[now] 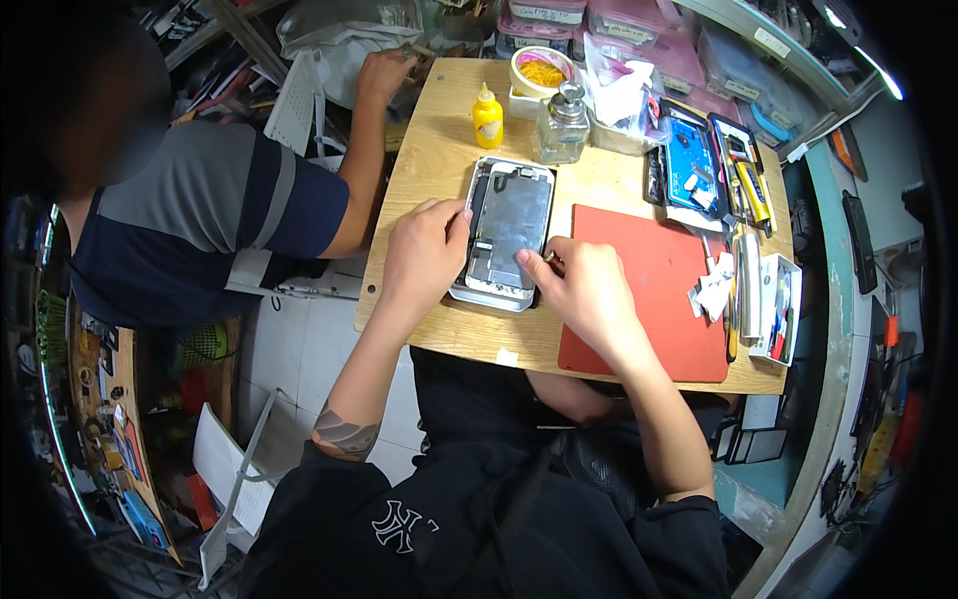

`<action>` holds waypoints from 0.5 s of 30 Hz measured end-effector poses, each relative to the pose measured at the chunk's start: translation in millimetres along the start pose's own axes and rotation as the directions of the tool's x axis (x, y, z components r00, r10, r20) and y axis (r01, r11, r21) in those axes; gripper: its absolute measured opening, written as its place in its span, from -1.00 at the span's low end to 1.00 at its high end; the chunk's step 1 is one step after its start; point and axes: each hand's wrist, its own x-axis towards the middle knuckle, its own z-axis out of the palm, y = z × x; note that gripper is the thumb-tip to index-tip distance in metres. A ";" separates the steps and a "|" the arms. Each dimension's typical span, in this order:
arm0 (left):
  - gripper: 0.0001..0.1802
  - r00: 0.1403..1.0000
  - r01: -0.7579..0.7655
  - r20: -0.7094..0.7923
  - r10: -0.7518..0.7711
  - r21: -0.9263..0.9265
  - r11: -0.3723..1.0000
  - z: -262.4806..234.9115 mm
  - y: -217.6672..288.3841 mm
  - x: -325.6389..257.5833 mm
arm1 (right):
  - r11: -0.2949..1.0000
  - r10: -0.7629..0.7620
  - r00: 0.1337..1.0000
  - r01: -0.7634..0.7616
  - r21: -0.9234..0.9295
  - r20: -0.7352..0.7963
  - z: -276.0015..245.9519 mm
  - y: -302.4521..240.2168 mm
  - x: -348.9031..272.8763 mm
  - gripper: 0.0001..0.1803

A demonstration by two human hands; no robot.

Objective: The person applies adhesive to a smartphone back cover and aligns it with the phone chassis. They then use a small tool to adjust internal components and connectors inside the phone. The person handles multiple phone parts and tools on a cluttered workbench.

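Note:
In front of me on the wooden table lies an opened smartphone (512, 215) with a white rim, its dark metal-backed inner side facing up. My left hand (424, 255) grips the phone's left edge, thumb and fingers bent against it. At the lower right edge of the phone, my right hand (591, 292) is closed around a small dark tool with a brassy end (554, 263). Most of that tool is hidden by the fingers, so its kind cannot be told. A red mat (654, 290) lies beneath and beside my right hand.
Behind the phone stand a yellow squeeze bottle (488, 118), a glass dispenser bottle (564, 128) and a tape roll (542, 72). At right are a blue tray (691, 165), a yellow cutter (753, 192), tweezers and a white box of pens (780, 309). A co-worker (225, 200) sits left.

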 end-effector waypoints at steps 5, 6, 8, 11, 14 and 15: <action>-0.76 1.000 -0.004 -0.012 0.005 0.011 1.000 -0.4 4.8 -3.7 | 0.999 0.036 0.996 -0.039 -0.036 -0.082 9.6 0.8 -5.9 -0.46; -0.76 0.999 -0.039 -0.025 0.041 0.085 0.996 -0.3 5.9 -5.4 | 0.998 0.027 0.996 -0.032 -0.058 -0.080 10.8 1.2 -6.5 -0.47; -0.77 0.997 -0.063 -0.032 0.070 0.185 0.981 0.6 7.5 -8.0 | 0.998 -0.005 0.996 0.000 -0.058 -0.090 12.7 1.1 -8.4 -0.50; -0.77 0.997 -0.046 -0.044 0.056 0.204 0.978 3.1 7.0 -9.6 | 0.998 -0.007 0.996 0.001 -0.065 -0.092 14.1 -0.6 -11.7 -0.50; -0.76 0.996 -0.042 -0.070 0.051 0.119 0.992 3.8 2.7 -8.7 | 1.000 0.011 0.995 -0.013 -0.020 -0.097 10.9 1.2 -15.0 -0.50; -0.76 0.998 0.006 -0.061 -0.002 0.073 0.997 3.9 1.1 -9.2 | 1.000 -0.003 0.996 0.005 0.023 -0.085 8.4 3.3 -16.0 -0.51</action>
